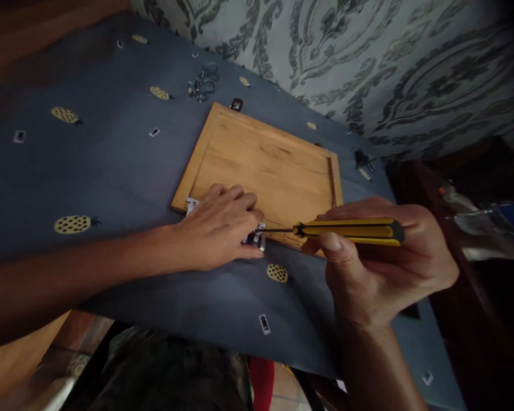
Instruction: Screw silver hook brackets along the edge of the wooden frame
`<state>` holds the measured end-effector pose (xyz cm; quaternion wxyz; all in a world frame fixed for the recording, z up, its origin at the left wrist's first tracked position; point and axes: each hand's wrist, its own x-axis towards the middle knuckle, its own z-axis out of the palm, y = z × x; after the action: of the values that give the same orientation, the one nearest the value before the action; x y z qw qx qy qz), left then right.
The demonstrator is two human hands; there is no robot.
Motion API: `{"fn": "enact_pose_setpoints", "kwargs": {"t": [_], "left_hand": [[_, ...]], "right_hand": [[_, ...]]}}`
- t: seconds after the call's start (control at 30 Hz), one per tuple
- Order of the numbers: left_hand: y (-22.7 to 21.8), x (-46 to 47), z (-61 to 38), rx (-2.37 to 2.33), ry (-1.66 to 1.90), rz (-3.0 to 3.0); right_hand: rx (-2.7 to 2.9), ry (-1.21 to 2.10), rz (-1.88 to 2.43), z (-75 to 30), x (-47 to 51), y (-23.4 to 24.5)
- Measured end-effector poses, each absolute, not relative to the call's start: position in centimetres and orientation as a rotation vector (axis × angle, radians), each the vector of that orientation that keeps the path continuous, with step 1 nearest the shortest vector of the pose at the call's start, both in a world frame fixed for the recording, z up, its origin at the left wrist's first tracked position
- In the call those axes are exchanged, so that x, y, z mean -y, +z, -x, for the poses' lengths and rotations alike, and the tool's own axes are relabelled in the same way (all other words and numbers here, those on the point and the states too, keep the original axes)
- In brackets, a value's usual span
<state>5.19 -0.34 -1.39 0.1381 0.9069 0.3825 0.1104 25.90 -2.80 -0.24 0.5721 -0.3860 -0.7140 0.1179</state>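
A framed wooden panel (pixel 257 160), like a cabinet door, lies on the table. My left hand (pixel 216 228) rests over its near edge, fingers curled and thumb along a metal hinge (pixel 257 241), gripping it against the wood. My palm and fingers cover most of the hinge. In my right hand (pixel 381 268) is a yellow and black screwdriver (pixel 346 230), held nearly level. Its tip points left and meets the hinge beside my left fingers; whether a screw sits there is hidden. Another white metal piece (pixel 192 204) shows at the panel's near left corner.
The table (pixel 111 171) has a blue cover printed with pineapples. Several small metal parts (pixel 203 83) lie behind the panel. Dark hardware (pixel 364 160) sits at the back right. A patterned wall (pixel 325 57) borders the far side. Dark furniture (pixel 445 228) stands to the right.
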Motion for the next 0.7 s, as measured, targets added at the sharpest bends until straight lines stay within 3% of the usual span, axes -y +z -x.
{"fn": "enact_pose_setpoints", "kwargs": {"t": [0.23,0.7], "left_hand": [[-1.3,0.4,-5.2,-1.099,0.329,-2.632],[-2.1,0.2,-4.8,-1.106,0.356,-2.622]], "right_hand": [[1.702,0.537,0.91,-26.1,3.3,0.9],[1.683,0.274,1.007,-27.8,2.8,0.7]]}}
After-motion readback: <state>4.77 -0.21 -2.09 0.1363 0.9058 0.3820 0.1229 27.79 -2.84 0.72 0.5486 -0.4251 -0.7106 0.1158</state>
